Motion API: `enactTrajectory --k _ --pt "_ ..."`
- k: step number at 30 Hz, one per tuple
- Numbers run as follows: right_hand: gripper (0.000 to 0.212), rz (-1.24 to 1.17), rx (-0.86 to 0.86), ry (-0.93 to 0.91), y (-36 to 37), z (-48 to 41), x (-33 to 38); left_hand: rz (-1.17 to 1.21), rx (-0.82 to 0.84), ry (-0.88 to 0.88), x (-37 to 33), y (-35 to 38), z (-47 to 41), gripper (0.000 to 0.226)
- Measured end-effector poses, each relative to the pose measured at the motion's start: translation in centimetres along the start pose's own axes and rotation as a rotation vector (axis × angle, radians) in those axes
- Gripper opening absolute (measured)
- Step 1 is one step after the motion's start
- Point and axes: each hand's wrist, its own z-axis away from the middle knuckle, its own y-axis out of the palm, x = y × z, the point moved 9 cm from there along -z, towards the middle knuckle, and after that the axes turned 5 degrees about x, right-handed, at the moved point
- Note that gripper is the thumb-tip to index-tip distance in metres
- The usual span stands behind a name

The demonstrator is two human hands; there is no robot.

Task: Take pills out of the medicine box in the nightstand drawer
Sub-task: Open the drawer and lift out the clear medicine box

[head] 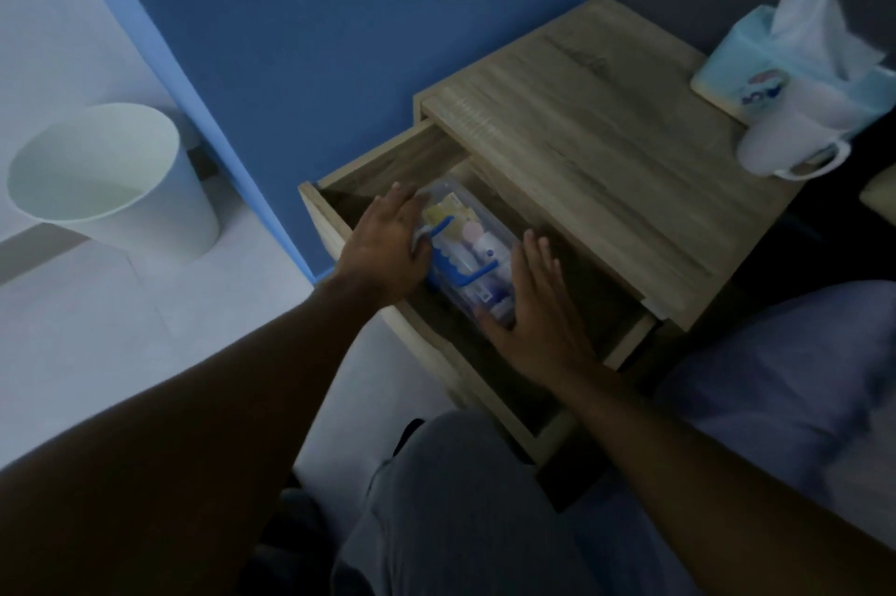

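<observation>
The medicine box (468, 251) lies in the open drawer (625, 333) of the nightstand (596, 120), between both hands. The left hand (388, 251) presses its left side, and the right hand (533, 309) rests at its near right end; both grips are open, fingers spread. The box is clear plastic, oblong and round-cornered, with a blue handle. Its long axis runs from near right to far left.

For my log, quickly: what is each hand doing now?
Left hand: open, resting on the medicine box.
Right hand: open, against the box's near end.
</observation>
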Motion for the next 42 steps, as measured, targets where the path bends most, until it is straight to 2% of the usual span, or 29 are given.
enactTrajectory --k 3,5,9,13,19,27,34,42 --pt "0.116 0.078 0.015 0.022 0.7 -0.7 -0.9 0.027 0.105 -0.097 0.9 0.7 -2.7 0.062" --pt "0.125 0.109 0.023 0.053 1.4 -1.1 -1.6 0.103 0.171 -0.161 1.7 1.4 -4.0 0.051" --pt "0.139 0.074 0.0 0.156 2.8 -1.6 -2.4 0.175 0.256 -0.275 3.5 2.3 -6.0 0.039" --pt "0.144 0.063 -0.007 0.206 3.2 -1.9 -2.5 0.23 0.334 -0.317 4.1 3.1 -6.6 0.041" --pt "0.14 0.088 -0.005 0.201 1.9 -1.4 -1.4 0.215 0.33 -0.325 3.6 2.2 -5.9 0.041" --pt "0.125 0.036 -0.057 0.08 -3.8 0.9 1.5 0.176 0.135 -0.322 1.4 -4.3 -3.6 0.038" --pt "0.124 -0.018 -0.094 0.072 -12.0 0.0 3.0 0.208 -0.18 -0.269 -2.6 -12.7 -4.3 0.047" --pt "0.128 0.106 -0.19 0.053 -19.1 -4.8 0.8 0.386 -0.281 -0.199 -6.0 -15.0 -8.6 0.036"
